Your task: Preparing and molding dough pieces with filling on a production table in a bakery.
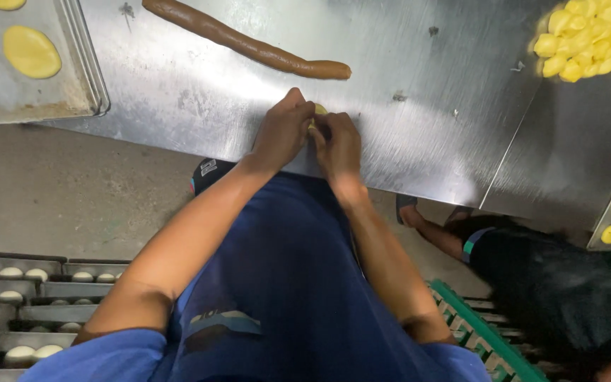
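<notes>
A stainless-steel bench [199, 99] was seen across the upper part of the view, its surface scuffed and marked with dark specks. A bright patch of reflected light was noted on the steel toward the right. A second steel surface [574, 148] was set at an angle against it on the right. Below the bench edge, a grey concrete floor [51, 191], dull and stained, was recorded. At lower left, stacked metal rack shelves [44, 290] were observed. At lower right, a green slatted crate [489, 332] was seen on the floor.
</notes>
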